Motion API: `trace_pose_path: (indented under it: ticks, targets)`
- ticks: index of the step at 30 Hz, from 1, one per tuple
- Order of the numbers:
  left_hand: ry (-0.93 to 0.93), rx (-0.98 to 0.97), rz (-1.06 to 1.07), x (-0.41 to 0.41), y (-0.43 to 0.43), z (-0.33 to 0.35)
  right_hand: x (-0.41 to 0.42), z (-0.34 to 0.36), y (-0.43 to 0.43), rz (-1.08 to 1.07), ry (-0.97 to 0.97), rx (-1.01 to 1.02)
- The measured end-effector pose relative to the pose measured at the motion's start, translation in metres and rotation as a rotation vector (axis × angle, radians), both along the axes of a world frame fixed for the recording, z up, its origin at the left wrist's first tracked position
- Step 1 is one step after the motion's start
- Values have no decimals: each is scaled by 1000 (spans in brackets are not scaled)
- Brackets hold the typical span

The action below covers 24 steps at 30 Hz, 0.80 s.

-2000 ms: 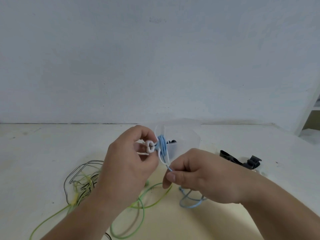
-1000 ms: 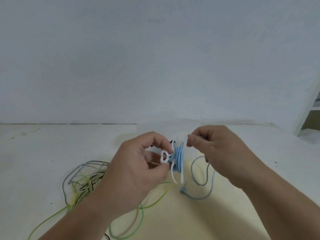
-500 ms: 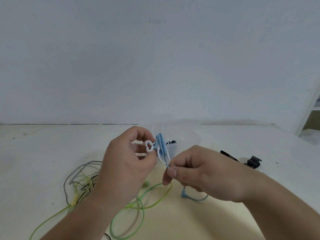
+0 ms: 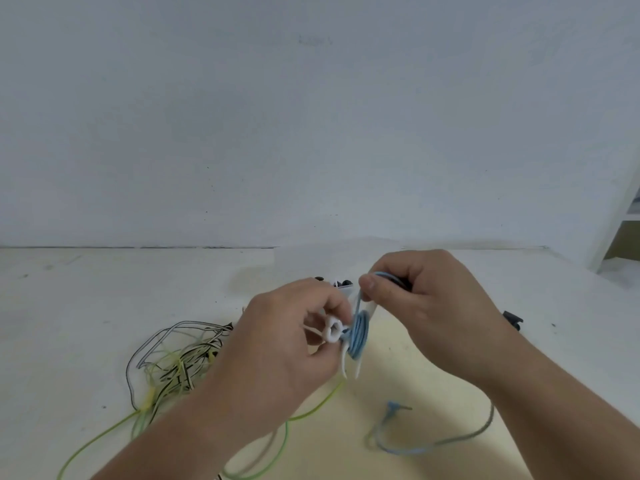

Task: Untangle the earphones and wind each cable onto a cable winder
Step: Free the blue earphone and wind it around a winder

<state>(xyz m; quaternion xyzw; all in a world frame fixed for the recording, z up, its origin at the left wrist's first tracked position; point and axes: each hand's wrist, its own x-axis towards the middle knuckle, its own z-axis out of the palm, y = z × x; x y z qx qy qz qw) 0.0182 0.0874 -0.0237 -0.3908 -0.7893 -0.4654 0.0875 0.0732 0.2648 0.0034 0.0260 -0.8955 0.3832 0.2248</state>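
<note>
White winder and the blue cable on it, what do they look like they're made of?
The white winder is probably soft plastic or silicone, matte; its thin prongs curve. The blue cable likely has a rubbery plastic sheath, smooth; it coils tightly and trails limply onto the table.

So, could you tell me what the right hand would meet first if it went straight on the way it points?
Probably the left hand, which holds the winder just ahead of it. The right hand pinches the blue cable above the coil, though depth between the hands is unclear.
</note>
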Motion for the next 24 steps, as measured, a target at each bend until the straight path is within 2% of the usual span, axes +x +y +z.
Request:
trace_pose_path:
  ticks: [5,9,12,15,20,24]
  targets:
    - [-216,100,-68,3,-1,4,-3,0,5,-105,24,-138]
    - [-369,258,-140,1,-1,7,-5,-5,6,-65,-158,-163]
    - [-349,358,-80,-2,1,7,-7,-10,1,74,-330,-57]
    - [-364,414,5,-8,1,4,-7,-13,-4,206,-402,-97]
    - [-343,355,64,-13,0,-1,-5,-10,-5,306,-457,-87]
    - [-201,289,146,-13,1,-3,-1,-5,-4,317,-485,-56]
